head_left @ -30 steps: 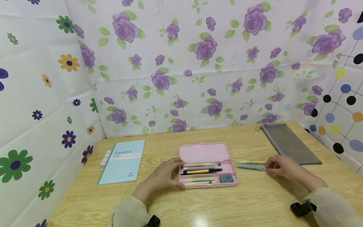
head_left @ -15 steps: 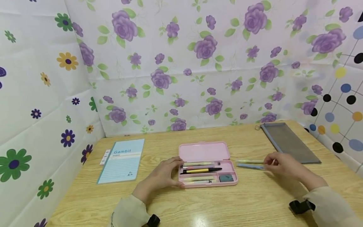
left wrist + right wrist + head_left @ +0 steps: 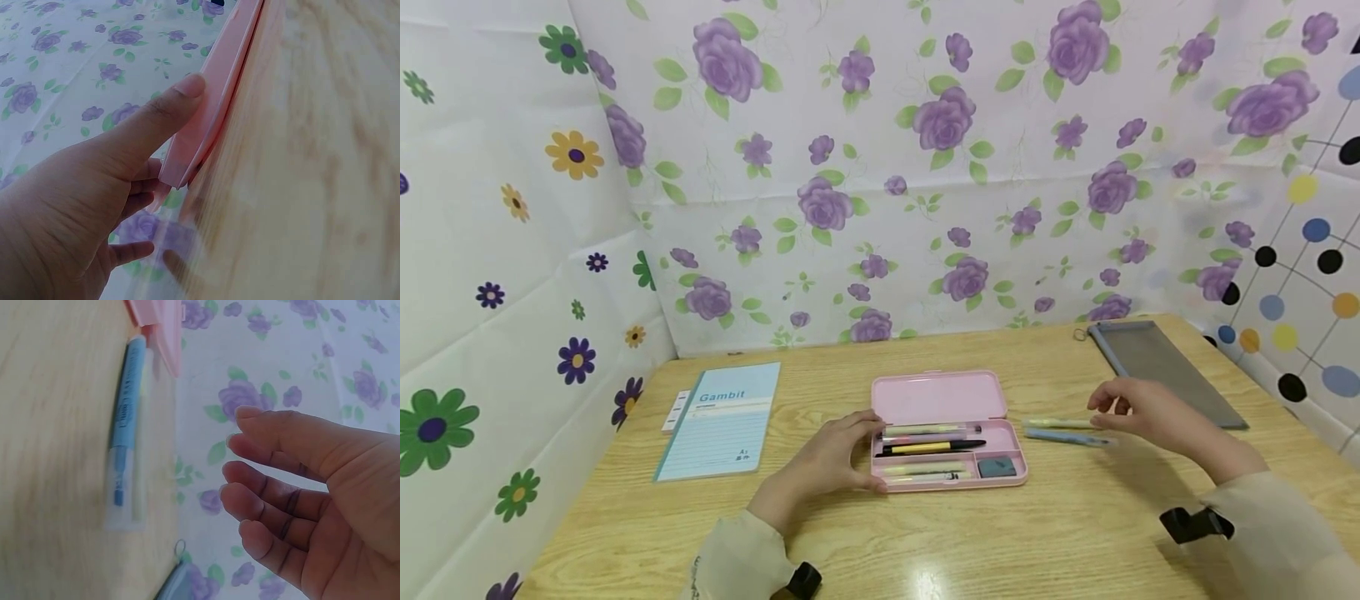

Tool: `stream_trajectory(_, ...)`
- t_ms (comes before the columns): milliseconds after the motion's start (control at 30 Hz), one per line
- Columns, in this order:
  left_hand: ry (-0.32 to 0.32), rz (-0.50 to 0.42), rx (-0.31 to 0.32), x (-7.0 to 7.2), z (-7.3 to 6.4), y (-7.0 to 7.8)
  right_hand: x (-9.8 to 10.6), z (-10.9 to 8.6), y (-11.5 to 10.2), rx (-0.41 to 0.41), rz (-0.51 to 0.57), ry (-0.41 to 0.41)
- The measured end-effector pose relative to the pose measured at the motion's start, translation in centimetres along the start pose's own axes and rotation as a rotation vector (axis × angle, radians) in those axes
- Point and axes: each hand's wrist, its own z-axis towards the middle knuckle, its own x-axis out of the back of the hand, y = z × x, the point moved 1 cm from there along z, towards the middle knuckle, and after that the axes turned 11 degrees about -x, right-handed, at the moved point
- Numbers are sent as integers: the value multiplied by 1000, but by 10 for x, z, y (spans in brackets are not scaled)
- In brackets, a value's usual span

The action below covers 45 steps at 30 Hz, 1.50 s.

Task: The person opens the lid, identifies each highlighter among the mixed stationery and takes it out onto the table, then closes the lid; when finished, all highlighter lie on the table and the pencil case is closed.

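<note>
A pink pencil case (image 3: 938, 400) lies with its lid folded back in the middle of the table. My left hand (image 3: 823, 457) grips its left end; in the left wrist view the thumb presses the front wall of the case (image 3: 215, 94). Inside are several pens, among them a black-and-yellow pen (image 3: 931, 448), and a dark eraser (image 3: 997, 467) in the right compartment. To the right of the case lie a blue highlighter (image 3: 128, 403) with a translucent cap and a pale yellow pen (image 3: 1052, 423). My right hand (image 3: 1150, 417) hovers by their right ends, fingers loosely bent, holding nothing.
A light blue notebook (image 3: 722, 421) lies at the left, with a white card (image 3: 674, 414) sticking out from under it. At the back right is a grey zip pouch (image 3: 1176, 375) with a ring on its zip. Floral cloth (image 3: 895, 250) hangs behind the table.
My right hand has come away from the blue highlighter, lifting and shifting slightly left, so the highlighter's right end now shows. The left hand keeps its grip on the pencil case.
</note>
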Motion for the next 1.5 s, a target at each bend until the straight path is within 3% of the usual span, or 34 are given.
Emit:
stream_trajectory(267, 1, -1, -1, -1, 1, -1, 13, 8, -18, 36, -10, -23)
stream_trajectory(500, 5, -4, -4, -1, 0, -1, 19, 16, -38, 21, -31, -42)
stream_trajectory(700, 8, -6, -4, -1, 0, 0, 18, 23, -53, 85, -66, -37)
stream_trajectory(1000, 19, -12, -13, -1, 0, -1, 7, 31, -72, 127, -64, -44)
stream_trajectory(1500, 8, -12, 3, 1, 0, 1, -32, 49, -94, 227, -25, -74)
